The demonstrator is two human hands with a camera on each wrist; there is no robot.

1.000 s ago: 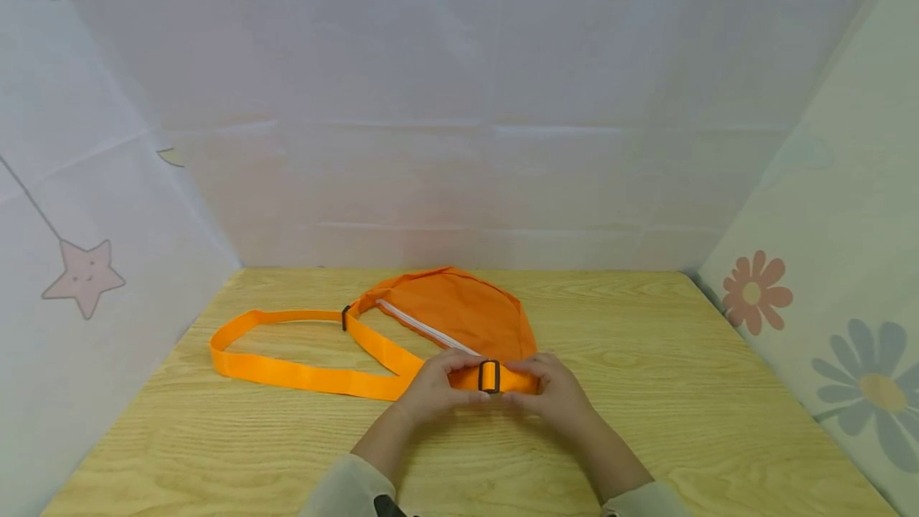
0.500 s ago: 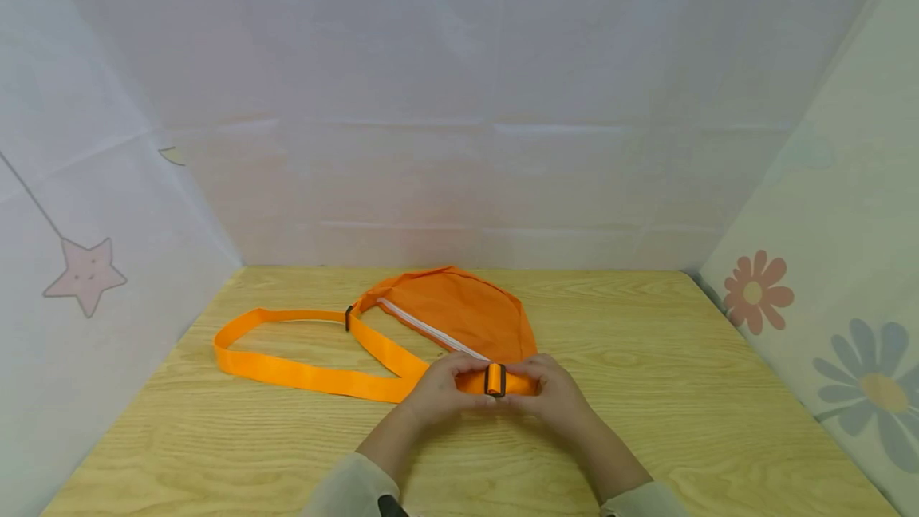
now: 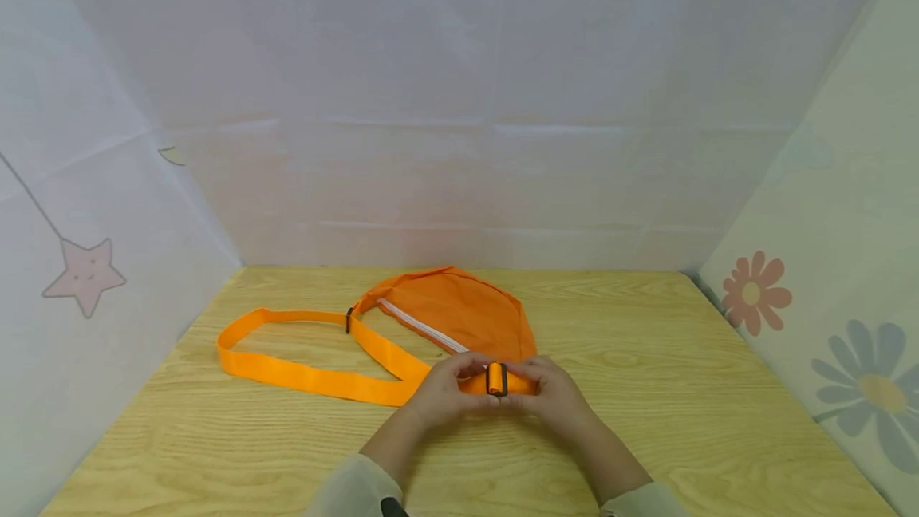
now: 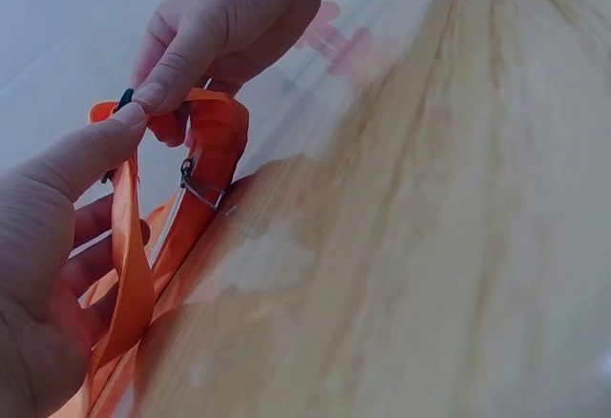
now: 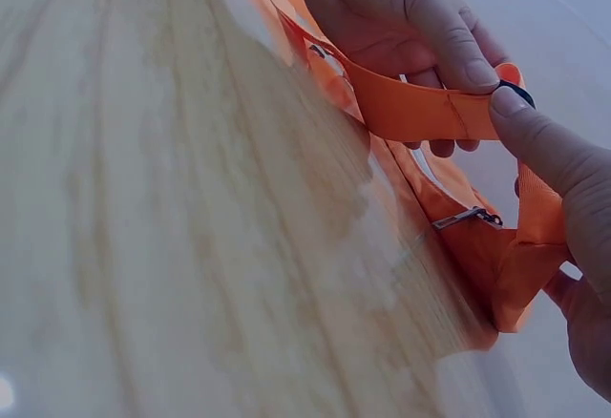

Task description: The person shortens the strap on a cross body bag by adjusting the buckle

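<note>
An orange half-round bag [image 3: 463,305] with a white zipper [image 3: 424,328] lies on the wooden table, its orange strap [image 3: 309,374] looped out to the left. Near the bag's front right corner, both hands hold the strap at a black slide buckle [image 3: 505,380]. My left hand [image 3: 439,393] pinches it from the left, thumb towards me. From the other side my right hand [image 3: 558,399] pinches the webbing close to the bag. Both thumbtips meet at the buckle in the right wrist view, where a metal zipper pull [image 5: 466,218] hangs just below.
A second black slide buckle [image 3: 349,320] sits on the strap by the bag's left end. Pale cloth walls [image 3: 459,126] with printed flowers and a star surround the wooden table [image 3: 682,413] at the back and sides.
The buckle and my left hand have shifted slightly to the right, drawing the strap loop a little the same way. My right hand keeps its pinch almost in place.
</note>
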